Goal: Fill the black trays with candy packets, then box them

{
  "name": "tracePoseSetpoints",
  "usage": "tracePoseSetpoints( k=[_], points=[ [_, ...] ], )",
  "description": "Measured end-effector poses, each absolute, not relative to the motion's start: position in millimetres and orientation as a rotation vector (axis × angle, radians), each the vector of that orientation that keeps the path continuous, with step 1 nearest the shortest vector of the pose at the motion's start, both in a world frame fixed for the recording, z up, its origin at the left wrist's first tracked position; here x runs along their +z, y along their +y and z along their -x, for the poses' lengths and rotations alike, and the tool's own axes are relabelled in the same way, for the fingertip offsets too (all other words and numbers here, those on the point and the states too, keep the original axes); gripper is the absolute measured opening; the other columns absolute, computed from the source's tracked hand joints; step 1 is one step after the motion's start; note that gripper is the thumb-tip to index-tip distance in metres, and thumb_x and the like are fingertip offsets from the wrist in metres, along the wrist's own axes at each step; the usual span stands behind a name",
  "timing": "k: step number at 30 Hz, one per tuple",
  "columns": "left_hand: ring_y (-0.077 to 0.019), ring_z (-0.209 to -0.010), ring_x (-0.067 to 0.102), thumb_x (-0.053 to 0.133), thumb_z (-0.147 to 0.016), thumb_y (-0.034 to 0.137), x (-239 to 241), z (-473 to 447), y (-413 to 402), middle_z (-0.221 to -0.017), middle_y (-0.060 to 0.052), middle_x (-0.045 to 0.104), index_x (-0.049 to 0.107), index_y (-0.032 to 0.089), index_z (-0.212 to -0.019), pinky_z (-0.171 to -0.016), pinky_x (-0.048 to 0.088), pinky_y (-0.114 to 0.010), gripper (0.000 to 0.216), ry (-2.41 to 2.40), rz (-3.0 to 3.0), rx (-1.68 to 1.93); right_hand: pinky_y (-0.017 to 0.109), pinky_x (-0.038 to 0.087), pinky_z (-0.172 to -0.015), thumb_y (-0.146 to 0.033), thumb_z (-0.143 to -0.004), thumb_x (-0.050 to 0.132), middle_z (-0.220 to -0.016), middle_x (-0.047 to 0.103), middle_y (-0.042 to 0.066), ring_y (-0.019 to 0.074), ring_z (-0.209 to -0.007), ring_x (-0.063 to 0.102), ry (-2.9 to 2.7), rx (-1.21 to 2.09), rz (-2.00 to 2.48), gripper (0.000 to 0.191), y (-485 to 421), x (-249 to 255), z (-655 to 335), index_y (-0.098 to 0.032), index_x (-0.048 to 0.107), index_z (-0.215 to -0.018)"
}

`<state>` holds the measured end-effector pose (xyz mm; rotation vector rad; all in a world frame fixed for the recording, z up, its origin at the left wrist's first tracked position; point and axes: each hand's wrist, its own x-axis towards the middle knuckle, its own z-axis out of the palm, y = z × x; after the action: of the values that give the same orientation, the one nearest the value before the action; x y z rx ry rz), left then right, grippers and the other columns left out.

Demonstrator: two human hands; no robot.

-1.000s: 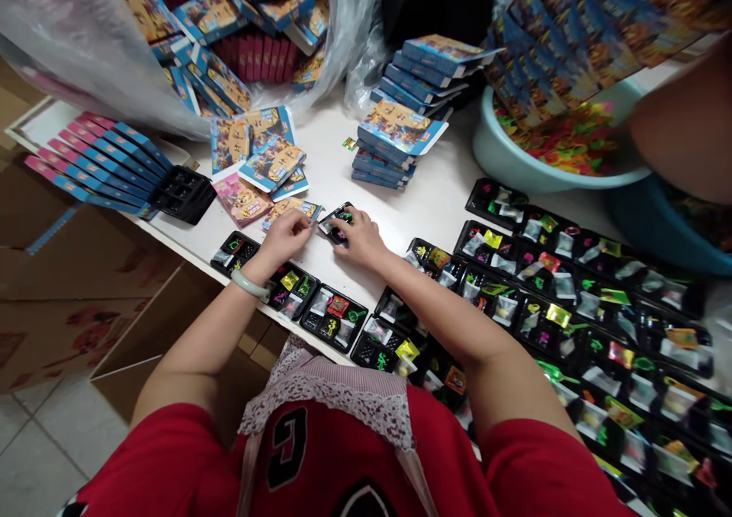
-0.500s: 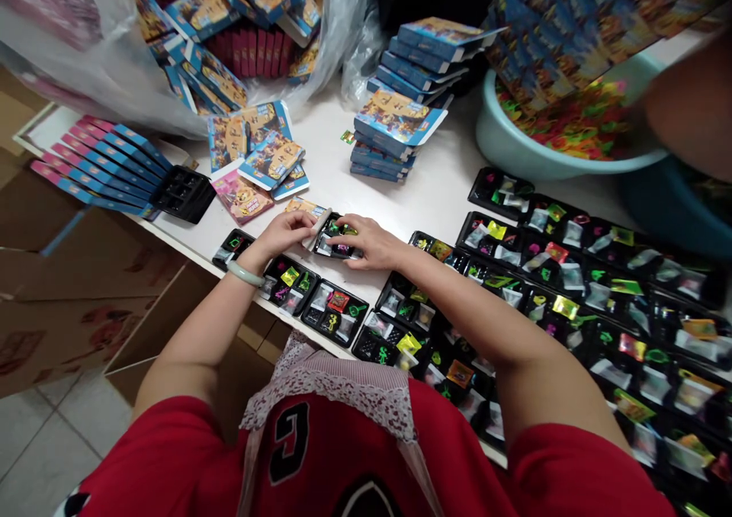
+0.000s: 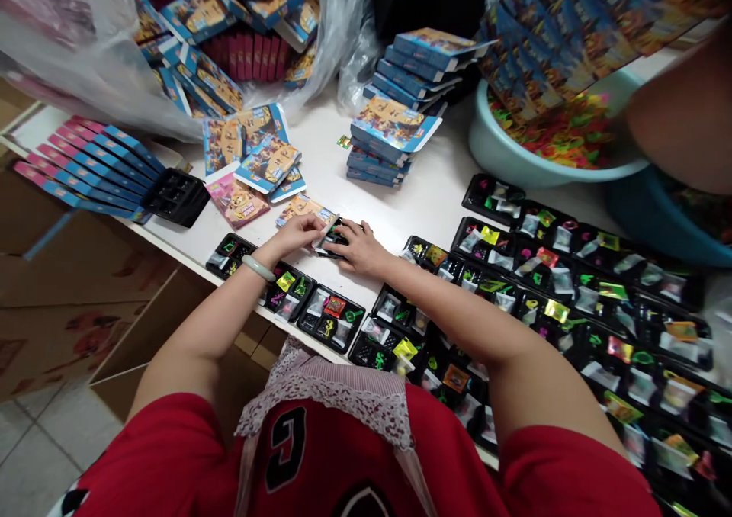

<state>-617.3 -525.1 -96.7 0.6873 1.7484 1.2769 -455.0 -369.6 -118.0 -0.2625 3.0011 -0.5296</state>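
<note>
My left hand (image 3: 301, 235), with a pale bangle at the wrist, pinches the open end of a printed carton box (image 3: 307, 209) lying at the front middle of the table. My right hand (image 3: 364, 250) lies over a small black compartment tray (image 3: 332, 235) at the mouth of this box, fingers bent on it. Part of the tray is hidden by the fingers and the box end. Just in front, along the table edge, are black trays (image 3: 332, 317) filled with small wrapped packets and coloured plastic trinkets.
Many filled trays (image 3: 549, 273) cover the right side. Stacked blue boxes (image 3: 394, 124) stand behind my hands, loose boxes (image 3: 268, 162) to the left. A row of boxes with empty trays (image 3: 177, 197) sits far left. Another person's blurred arm (image 3: 680, 113) is near a basin (image 3: 560, 168).
My right hand has closed in toward the box end, and less of the tray shows. The left hand keeps its pinch on the box. The view has shifted slightly.
</note>
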Motion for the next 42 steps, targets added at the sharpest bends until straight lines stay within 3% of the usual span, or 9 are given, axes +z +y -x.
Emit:
tracePoseSetpoints(
  k=[5, 9, 15, 21, 28, 33, 42],
  points=[
    [-0.0101, -0.053, 0.055, 0.076, -0.068, 0.021, -89, 620, -526, -0.067, 0.002, 0.061, 0.060, 0.015, -0.070, -0.050, 0.047, -0.021, 0.017, 1.709, -0.655, 1.259, 0.074, 0.023, -0.116, -0.030, -0.096, 0.063, -0.161, 0.040, 0.018, 0.0426, -0.149, 0.028, 2.988, -0.522, 0.163, 0.055, -382, -114, 459, -0.029, 0.057, -0.151],
    [-0.0090, -0.053, 0.056, 0.074, -0.064, 0.017, -93, 613, -519, -0.071, 0.000, 0.065, 0.062, 0.014, -0.067, -0.051, 0.047, -0.021, 0.013, 1.730, -0.626, 1.330, 0.070, 0.023, -0.118, -0.030, -0.097, 0.062, -0.155, 0.046, 0.018, 0.0383, -0.144, 0.034, 3.035, -0.618, 0.193, 0.047, -376, -121, 461, -0.026, 0.062, -0.144],
    [-0.0073, -0.049, 0.053, 0.072, -0.066, 0.018, -108, 598, -512, -0.073, 0.000, 0.066, 0.059, 0.016, -0.066, -0.046, 0.043, -0.018, 0.014, 1.821, -0.653, 1.379, 0.063, 0.029, -0.114, -0.046, -0.097, 0.065, -0.143, 0.052, 0.018, 0.0359, -0.134, 0.041, 3.100, -0.697, 0.288, 0.049, -345, -122, 440, -0.025, 0.063, -0.141],
    [-0.0078, -0.048, 0.054, 0.072, -0.069, 0.019, -111, 597, -512, -0.075, 0.000, 0.065, 0.057, 0.017, -0.068, -0.045, 0.044, -0.020, 0.015, 1.844, -0.686, 1.385, 0.055, 0.027, -0.112, -0.037, -0.101, 0.060, -0.139, 0.060, 0.014, 0.0341, -0.129, 0.043, 3.156, -0.457, 0.176, 0.039, -362, -117, 430, -0.030, 0.067, -0.139],
    [-0.0061, -0.052, 0.055, 0.077, -0.066, 0.020, -103, 594, -508, -0.087, -0.001, 0.067, 0.059, 0.015, -0.070, -0.049, 0.049, -0.021, 0.020, 1.728, -0.522, 1.442, 0.048, 0.031, -0.104, -0.024, -0.108, 0.042, -0.130, 0.068, 0.014, 0.0298, -0.120, 0.050, 3.149, -0.317, 0.069, 0.037, -388, -119, 453, -0.024, 0.071, -0.131],
    [-0.0062, -0.052, 0.056, 0.074, -0.067, 0.018, -100, 586, -500, -0.090, -0.002, 0.068, 0.058, 0.015, -0.070, -0.046, 0.048, -0.019, 0.017, 1.775, -0.513, 1.413, 0.045, 0.036, -0.100, -0.031, -0.106, 0.054, -0.130, 0.069, 0.011, 0.0298, -0.120, 0.051, 3.123, -0.460, 0.074, 0.033, -366, -110, 437, -0.029, 0.070, -0.135],
    [-0.0080, -0.049, 0.055, 0.072, -0.073, 0.011, -100, 570, -488, -0.068, 0.002, 0.063, 0.056, 0.016, -0.068, -0.046, 0.045, -0.019, 0.018, 1.822, -0.566, 1.379, 0.034, 0.050, -0.082, -0.020, -0.103, 0.046, -0.122, 0.069, 0.013, 0.0256, -0.103, 0.063, 2.934, -0.580, -0.183, 0.037, -348, -107, 420, -0.021, 0.071, -0.131]
  ],
)
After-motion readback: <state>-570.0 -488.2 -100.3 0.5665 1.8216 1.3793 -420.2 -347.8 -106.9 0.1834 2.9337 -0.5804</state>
